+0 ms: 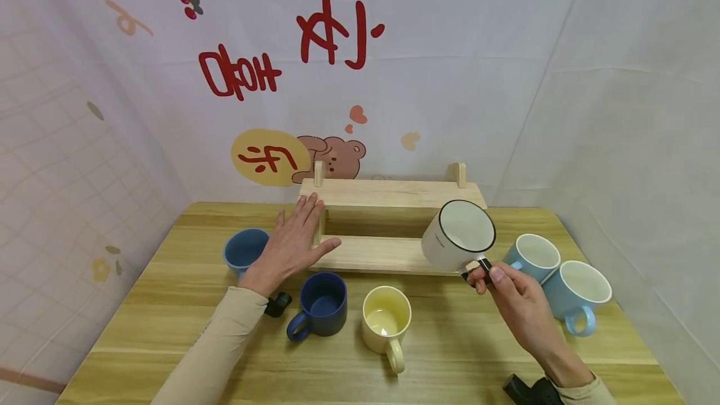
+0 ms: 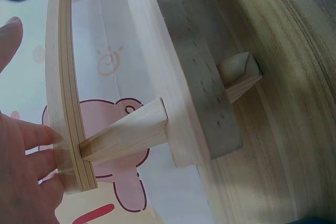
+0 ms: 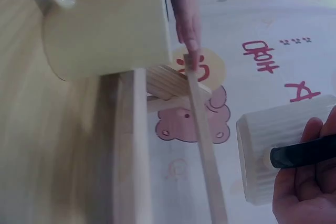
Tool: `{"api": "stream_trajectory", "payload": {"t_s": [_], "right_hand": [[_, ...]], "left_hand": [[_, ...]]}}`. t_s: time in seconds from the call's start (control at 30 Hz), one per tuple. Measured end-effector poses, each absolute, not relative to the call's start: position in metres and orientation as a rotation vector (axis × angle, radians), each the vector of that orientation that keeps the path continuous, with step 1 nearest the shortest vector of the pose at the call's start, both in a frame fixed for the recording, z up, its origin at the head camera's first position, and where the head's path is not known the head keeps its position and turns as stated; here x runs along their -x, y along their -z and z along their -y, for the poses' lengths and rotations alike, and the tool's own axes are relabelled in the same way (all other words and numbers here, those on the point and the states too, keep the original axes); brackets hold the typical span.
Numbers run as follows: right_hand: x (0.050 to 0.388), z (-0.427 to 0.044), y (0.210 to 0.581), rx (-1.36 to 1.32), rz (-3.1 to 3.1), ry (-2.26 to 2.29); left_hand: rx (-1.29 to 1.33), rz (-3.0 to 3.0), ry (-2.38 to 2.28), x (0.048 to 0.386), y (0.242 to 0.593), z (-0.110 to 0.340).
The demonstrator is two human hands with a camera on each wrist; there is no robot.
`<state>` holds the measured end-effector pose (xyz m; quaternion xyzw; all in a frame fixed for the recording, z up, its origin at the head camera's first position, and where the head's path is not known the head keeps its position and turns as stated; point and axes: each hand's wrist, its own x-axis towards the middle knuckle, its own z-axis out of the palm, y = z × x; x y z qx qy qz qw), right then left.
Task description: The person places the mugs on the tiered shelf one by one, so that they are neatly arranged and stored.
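My right hand (image 1: 523,308) grips the black handle of a white enamel mug (image 1: 444,245) with a black rim. The mug is tilted, its mouth facing up toward the head camera, in front of the right part of a two-tier wooden rack (image 1: 388,194). On the rack's left end rests my left hand (image 1: 289,244), fingers straight and spread. In the left wrist view, its fingers (image 2: 41,163) lie against the rack's upper board (image 2: 68,98). The right wrist view shows the fingers curled about the mug's dark handle (image 3: 302,153).
A blue mug (image 1: 245,249) stands left of the rack, partly behind my left wrist. Nearer me are a dark blue mug (image 1: 324,302) and a yellow mug (image 1: 386,317). Two light blue mugs (image 1: 576,292) stand at the right. A patterned cloth (image 1: 450,49) hangs behind the table.
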<state>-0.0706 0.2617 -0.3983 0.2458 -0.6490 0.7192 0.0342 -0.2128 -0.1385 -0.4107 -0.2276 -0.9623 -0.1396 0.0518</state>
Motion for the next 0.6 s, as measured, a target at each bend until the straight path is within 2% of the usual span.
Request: {"api": "stream_trajectory", "payload": {"t_s": [0.6], "right_hand": [[0.122,-0.257,0.388,-0.723,1.815,-2.204]], "left_hand": [[0.662,2.914,0.479,0.211,0.411,0.135]]}}
